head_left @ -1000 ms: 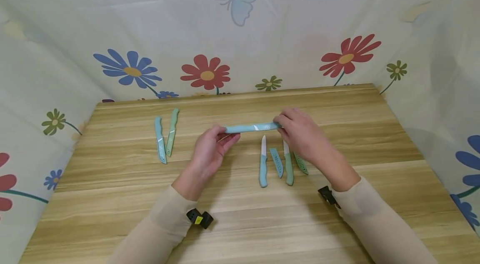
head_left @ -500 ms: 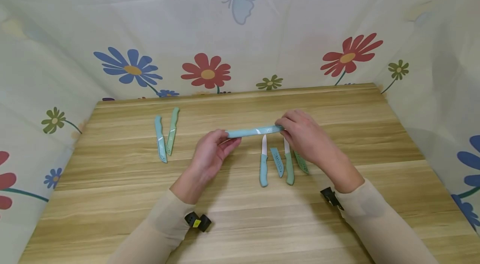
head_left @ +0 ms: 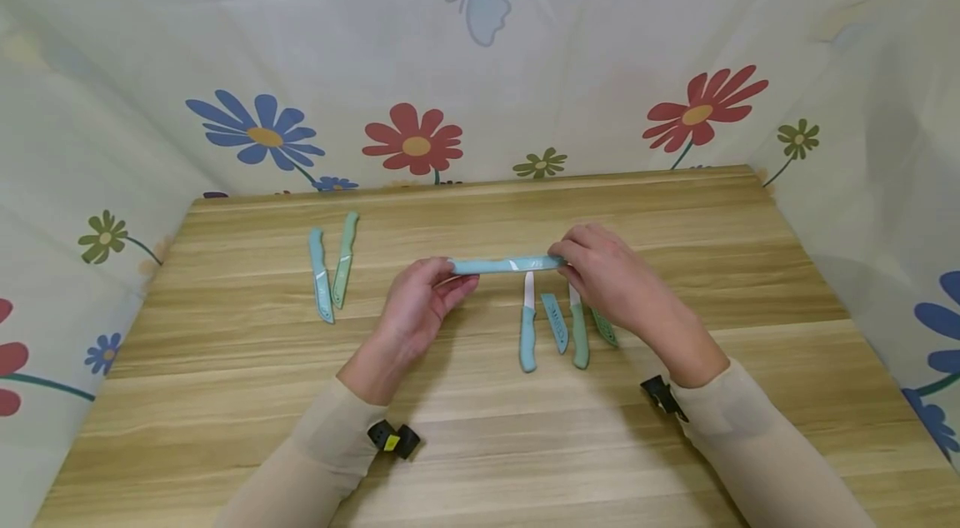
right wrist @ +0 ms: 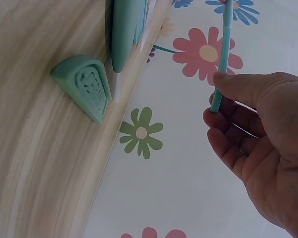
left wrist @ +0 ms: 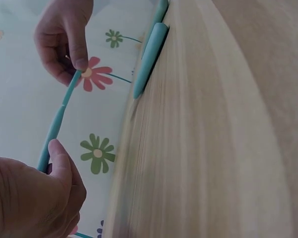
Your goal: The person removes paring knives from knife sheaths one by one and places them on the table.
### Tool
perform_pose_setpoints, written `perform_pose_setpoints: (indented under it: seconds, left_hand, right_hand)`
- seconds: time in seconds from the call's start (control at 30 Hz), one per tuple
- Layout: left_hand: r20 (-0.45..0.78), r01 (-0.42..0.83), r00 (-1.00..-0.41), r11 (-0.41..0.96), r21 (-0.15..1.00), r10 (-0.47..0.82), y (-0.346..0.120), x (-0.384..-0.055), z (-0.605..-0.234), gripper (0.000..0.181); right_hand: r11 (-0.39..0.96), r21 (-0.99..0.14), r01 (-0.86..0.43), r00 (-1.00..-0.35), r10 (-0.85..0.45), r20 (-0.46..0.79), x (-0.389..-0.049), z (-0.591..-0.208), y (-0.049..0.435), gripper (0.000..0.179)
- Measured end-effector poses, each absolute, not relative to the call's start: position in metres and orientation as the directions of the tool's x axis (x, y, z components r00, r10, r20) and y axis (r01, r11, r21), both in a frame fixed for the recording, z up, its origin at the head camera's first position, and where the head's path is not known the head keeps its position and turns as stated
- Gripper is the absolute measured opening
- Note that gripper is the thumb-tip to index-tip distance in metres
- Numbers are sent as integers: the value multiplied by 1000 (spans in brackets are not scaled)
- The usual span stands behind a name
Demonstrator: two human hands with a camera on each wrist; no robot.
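Note:
A light-blue sheathed knife (head_left: 483,266) is held level above the table between both hands. My left hand (head_left: 417,303) pinches its handle end, thumb on top. At the sheath end my right hand (head_left: 609,274) grips the tip between thumb and fingers. The same knife (left wrist: 54,126) runs from hand to hand in the left wrist view, and its sheath (right wrist: 223,57) sits in the right fingers. Below lie a bare blue knife (head_left: 528,336), a blue sheath (head_left: 555,323), a bare green knife (head_left: 579,336) and a green sheath (head_left: 604,330), partly hidden by the right hand.
At the left of the wooden table (head_left: 225,345) lie a sheathed blue knife (head_left: 320,274) and a sheathed green knife (head_left: 345,260). A flower-printed curtain (head_left: 570,53) borders the table at the back and on both sides.
The held knife has come slightly lower in the head view, with both hands keeping their grip at its ends. The knives and sheaths on the table have stayed put.

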State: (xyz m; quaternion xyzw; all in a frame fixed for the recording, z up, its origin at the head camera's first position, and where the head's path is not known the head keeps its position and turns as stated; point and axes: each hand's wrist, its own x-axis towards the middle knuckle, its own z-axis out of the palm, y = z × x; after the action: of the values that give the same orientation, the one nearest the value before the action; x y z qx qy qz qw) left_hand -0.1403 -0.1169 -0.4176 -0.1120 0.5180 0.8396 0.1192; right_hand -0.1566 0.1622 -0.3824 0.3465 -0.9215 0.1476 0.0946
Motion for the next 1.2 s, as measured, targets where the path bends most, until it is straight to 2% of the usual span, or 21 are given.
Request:
perform_pose_setpoints:
  seconds: [0.3, 0.57, 0.67, 0.73, 0.8, 0.87, 0.97, 1.07, 1.2]
  left_hand:
    - [-298, -298, -952, -404, 865, 65, -118, -141, -418, 20]
    - [-284, -271, -959, -349, 897, 15, -118, -143, -417, 29]
    - [-208, -194, -977, -215, 957, -44, -118, -143, -416, 31]
    - [-106, -102, -992, -55, 993, -67, -120, -143, -414, 34]
    - [18, 8, -998, 165, 986, -60, -121, -141, -411, 41]
    - [139, 123, -990, 378, 918, -17, -122, -140, -407, 47]
    - [276, 270, -957, 623, 735, 89, -122, -138, -402, 55]
    - [353, 379, -913, 750, 541, 207, -120, -137, -397, 59]
    - [385, 467, -859, 826, 315, 339, -113, -136, -394, 63]
  right_hand:
    - [717, -200, -668, -740, -613, 276, -157, -384, 161, 25]
    - [712, -196, -674, -733, -612, 297, -157, -385, 161, 25]
    - [709, -192, -679, -728, -614, 307, -158, -385, 162, 24]
    - [707, -190, -681, -725, -614, 312, -158, -385, 162, 24]
    - [705, -189, -683, -723, -615, 316, -158, -385, 162, 24]
    - [704, -188, -685, -721, -616, 319, -158, -385, 161, 24]
    - [703, -186, -686, -718, -616, 324, -157, -385, 161, 24]
    - [703, -184, -687, -717, -616, 328, -157, -385, 161, 24]
    - [704, -182, -686, -717, -614, 330, -157, -384, 161, 24]
